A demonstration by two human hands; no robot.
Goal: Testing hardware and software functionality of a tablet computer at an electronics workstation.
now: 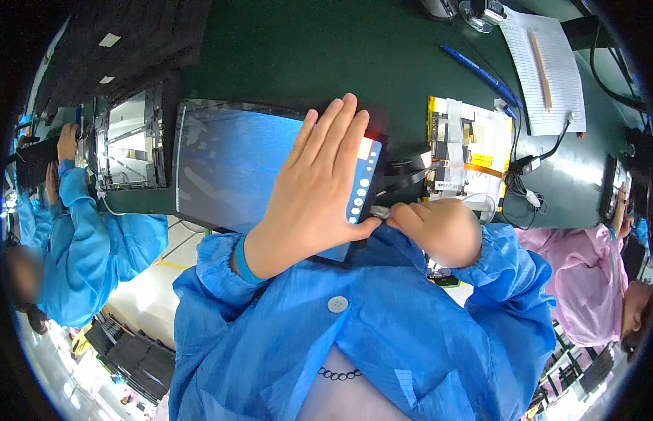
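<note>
My left hand (pixel 314 184) lies flat over the right part of a lit display panel (pixel 228 158), its fingers stretched out and close together. A blue band circles that wrist. The panel shows a blue picture with a column of round icons along its right edge. Just right of the panel's lower right corner, my right hand (pixel 439 226) is closed, fingertips pinched at a small pale connector (pixel 380 210). Part of this hand is blurred. Beyond it lies a white-and-yellow electronics assembly (pixel 474 144), with an orange flat cable (pixel 484 168) across it and dark ribbons toward the panel.
A blue pen (pixel 481 74) and a lined paper sheet (pixel 551 77) with a thin wooden stick lie at the upper right. Black cables (pixel 526 186) bunch beside the assembly. Another open device (pixel 133 140) is at left, near a blue-sleeved co-worker (pixel 95 231). A pink-sleeved person (pixel 579 281) is at right.
</note>
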